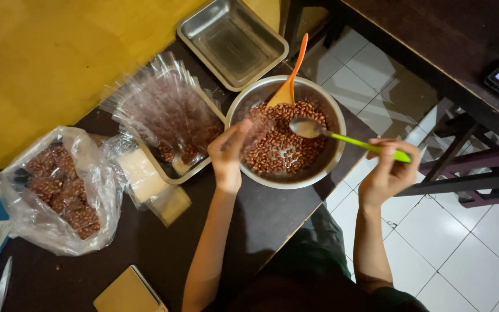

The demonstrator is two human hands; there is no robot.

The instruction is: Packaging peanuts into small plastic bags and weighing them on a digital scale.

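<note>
The round steel bowl (286,136) of reddish-brown peanuts sits at the table's edge, at about one o'clock from my chest; a small clear plastic bag (256,124) hangs over its nine o'clock rim. That bag looks thin, limp and slippery, so I judge it best pinched at the mouth; the nuts are small, hard and apt to roll. My left hand (227,156) is closed in a pinch on the bag's opening. My right hand (389,170) is folded shut around the tail of a spoon with a lime-green handle and metal bowl (342,137), its scoop hovering over the nuts toward the bag; it is light and stiff, held far back. An orange plastic spoon (289,78) leans at the bowl's twelve o'clock.
</note>
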